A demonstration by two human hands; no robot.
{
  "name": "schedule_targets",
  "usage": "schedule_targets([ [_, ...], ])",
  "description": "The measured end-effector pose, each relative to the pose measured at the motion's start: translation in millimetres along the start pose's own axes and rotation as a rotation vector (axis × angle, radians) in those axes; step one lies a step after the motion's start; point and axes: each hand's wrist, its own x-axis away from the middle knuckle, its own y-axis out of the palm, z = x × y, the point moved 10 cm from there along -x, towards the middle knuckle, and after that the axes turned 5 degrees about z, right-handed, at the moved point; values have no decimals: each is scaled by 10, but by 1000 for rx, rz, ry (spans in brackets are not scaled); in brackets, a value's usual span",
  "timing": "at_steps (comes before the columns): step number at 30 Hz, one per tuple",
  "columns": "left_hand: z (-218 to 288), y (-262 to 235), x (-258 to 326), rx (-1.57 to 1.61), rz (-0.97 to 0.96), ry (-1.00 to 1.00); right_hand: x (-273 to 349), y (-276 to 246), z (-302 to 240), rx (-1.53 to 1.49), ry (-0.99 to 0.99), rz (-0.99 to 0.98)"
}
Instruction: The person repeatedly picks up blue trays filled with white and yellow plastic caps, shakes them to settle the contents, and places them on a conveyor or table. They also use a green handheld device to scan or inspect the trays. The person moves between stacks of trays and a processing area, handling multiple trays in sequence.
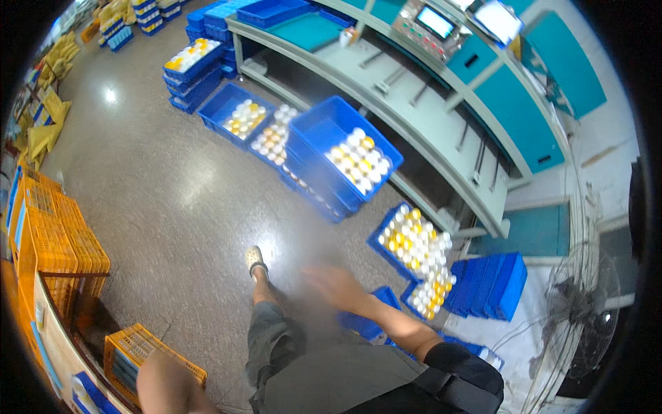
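Observation:
My right hand (333, 288) hangs in front of my body, its fingers blurred by a hazy patch across the picture. No object shows in it. Nearest to that hand on the floor is a blue crate (371, 319), partly hidden by my forearm. At the lower left comes a rounded part of my left arm or hand (165, 386), beside a yellow crate (155, 346); its fingers cannot be made out. Ahead, a stack of blue crates (321, 183) carries white and yellow round-topped pieces (358, 160) in its top crate.
More blue crates of such pieces (414, 241) lie to the right, near stacked blue crates (486, 284). A long grey-and-teal machine (386, 83) with a control panel runs along the right. Yellow crates (62, 238) stand at left. A fan (583, 324) is at far right.

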Motion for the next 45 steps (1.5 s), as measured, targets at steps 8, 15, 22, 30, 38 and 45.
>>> schedule_targets([
  [8, -1796, -1493, 52, -518, 145, 1, -3131, 1167, 279, 36, -89, -256],
  [15, -4519, -2271, 2122, -972, -300, -1071, -5132, 1122, 1370, 98, 104, -233],
  [22, -5648, -3273, 5450, -922, -663, -2229, -8337, 1199, 4201, 225, 395, -61],
  [30, -5092, -4005, 6085, -997, 382, -2712, -11897, 2328, 5701, 13, 537, -3],
  [38, -5845, -3398, 5921, -1052, 532, -2949, -13337, 5682, 6537, -238, 680, -371],
  [45, -5886, -3151, 5759, -1018, 882, -3014, -13938, 6794, 6929, -971, 1122, -210],
])
